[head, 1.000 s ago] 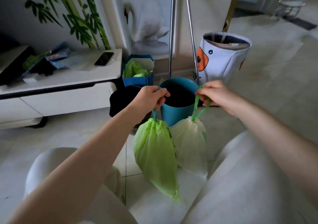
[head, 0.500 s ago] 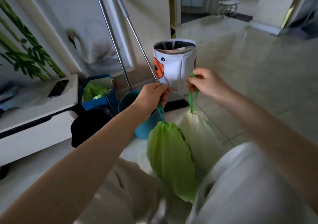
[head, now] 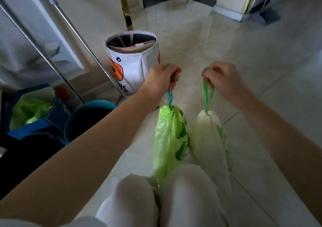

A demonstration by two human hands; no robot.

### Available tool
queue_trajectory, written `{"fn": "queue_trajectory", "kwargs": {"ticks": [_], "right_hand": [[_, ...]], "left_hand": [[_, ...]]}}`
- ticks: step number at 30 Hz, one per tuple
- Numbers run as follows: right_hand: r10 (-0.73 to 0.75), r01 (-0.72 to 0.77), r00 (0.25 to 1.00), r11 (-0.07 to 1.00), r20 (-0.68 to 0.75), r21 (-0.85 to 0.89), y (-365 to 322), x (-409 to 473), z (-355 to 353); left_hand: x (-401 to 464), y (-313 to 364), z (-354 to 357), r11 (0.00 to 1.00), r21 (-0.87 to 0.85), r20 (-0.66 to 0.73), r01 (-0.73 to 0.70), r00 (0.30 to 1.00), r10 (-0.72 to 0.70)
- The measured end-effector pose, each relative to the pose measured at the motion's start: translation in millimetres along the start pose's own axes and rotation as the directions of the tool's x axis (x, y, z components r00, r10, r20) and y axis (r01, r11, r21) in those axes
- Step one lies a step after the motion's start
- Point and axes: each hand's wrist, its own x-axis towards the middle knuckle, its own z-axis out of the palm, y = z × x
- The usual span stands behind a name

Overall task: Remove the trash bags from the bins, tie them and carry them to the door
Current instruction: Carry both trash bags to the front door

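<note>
My left hand grips the teal drawstring of a tied bright green trash bag, which hangs in front of my knees. My right hand pinches the green drawstring of a tied white trash bag hanging just to the right of the green one. The two bags hang side by side, nearly touching, their lower ends hidden behind my legs. A teal round bin stands at the left with a dark inside. A blue bin further left still holds a green bag.
A white fabric basket with an orange face stands on the tiled floor just beyond my left hand. Two metal poles lean against the wall at left. A doorway and open tiled floor stretch ahead and to the right.
The view has swung right toward the open floor and doorway. Both hands have moved apart and carried the hanging bags away from the teal bin.
</note>
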Motion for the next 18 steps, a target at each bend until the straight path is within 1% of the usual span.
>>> {"fn": "queue_trajectory", "kwargs": {"ticks": [1,2,4,5,6,9,13,16,18], "right_hand": [[-0.001,0.001,1.000,1.000,0.004,-0.030,6.2,14.1,-2.6],[0.009,-0.006,0.999,0.998,0.049,-0.060,12.9,26.6,-3.8],[0.043,-0.018,0.978,0.992,0.202,-0.122,24.2,50.4,-6.2],[0.058,-0.014,0.963,0.986,0.262,-0.168,27.4,59.9,-8.4],[0.067,-0.003,0.955,0.977,0.290,-0.213,28.7,67.5,-11.9],[0.105,-0.022,0.955,0.958,0.276,-0.287,26.6,85.9,-31.7],[0.221,-0.105,0.950,0.890,0.219,-0.443,3.6,88.0,-68.0],[0.327,-0.230,0.932,0.867,0.157,-0.441,-29.3,84.6,-95.9],[0.375,-0.298,0.920,0.858,0.114,-0.418,-59.0,84.8,-118.6]], "left_hand": [[15.4,-0.7,7.8,1.000,0.024,0.039,0.001,0.999,-0.002],[28.9,-3.1,16.2,1.000,0.022,0.079,0.011,0.997,-0.012],[52.9,-9.2,34.9,1.000,0.010,0.143,0.016,0.990,-0.017],[63.0,-11.7,43.8,1.000,0.029,0.154,0.013,0.988,-0.017],[71.4,-12.9,51.4,0.999,0.051,0.148,0.014,0.989,-0.022],[94.8,-3.7,64.5,0.993,0.114,0.149,0.019,0.988,-0.036],[111.0,35.6,74.4,0.972,0.234,0.198,-0.002,0.979,-0.046],[114.1,79.2,85.5,0.930,0.366,0.228,-0.037,0.972,-0.050],[111.6,114.6,94.3,0.872,0.485,0.261,-0.072,0.963,-0.066]]}}
